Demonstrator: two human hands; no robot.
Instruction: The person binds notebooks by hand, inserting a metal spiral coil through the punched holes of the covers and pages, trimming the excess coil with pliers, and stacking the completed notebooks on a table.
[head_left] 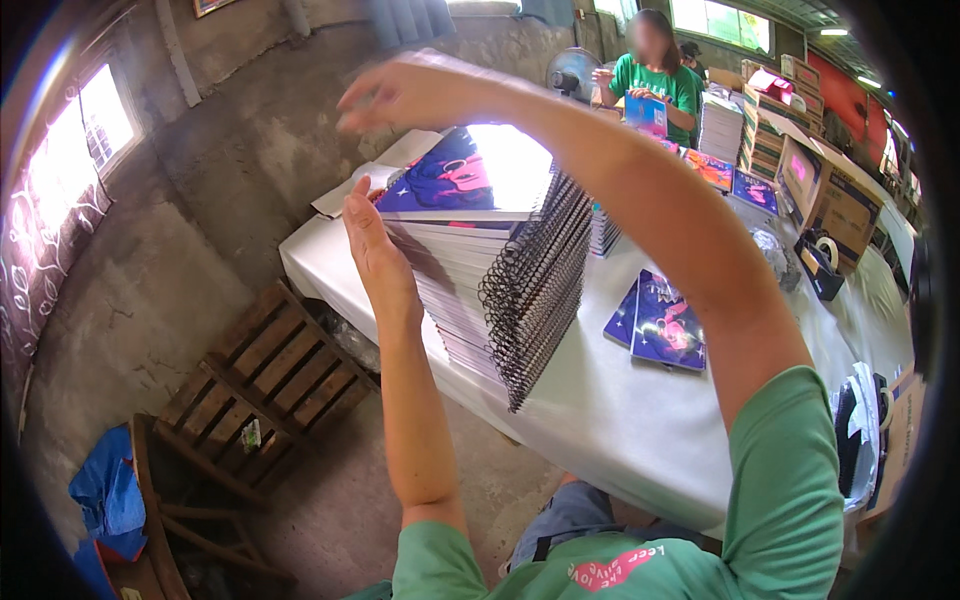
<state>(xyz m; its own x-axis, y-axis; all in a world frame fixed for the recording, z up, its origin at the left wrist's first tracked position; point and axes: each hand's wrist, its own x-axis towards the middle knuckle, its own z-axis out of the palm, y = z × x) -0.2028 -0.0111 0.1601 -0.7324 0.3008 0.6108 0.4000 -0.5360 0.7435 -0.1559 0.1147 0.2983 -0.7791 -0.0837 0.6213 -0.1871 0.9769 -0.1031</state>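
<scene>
A tall stack of spiral-bound notebooks (450,300) stands on the white-covered table (570,420), its black coil bindings facing right. The top notebook (440,180) has a dark blue and pink cover, with bright glare on part of it. Along the stack's left side, my left hand (380,250) is held upright with its fingers stretched, at or very near the page edges. My right arm reaches across above the pile. Slightly blurred, my right hand (415,90) hangs in the air beyond the top notebook, fingers apart and holding nothing.
Two loose notebooks (665,325) lie right of the stack. Farther right are a tape dispenser (822,265) and an open cardboard box (825,195). Across the table, a person in green (660,75) handles a blue notebook (646,114). A wooden slatted rack (265,390) stands at left.
</scene>
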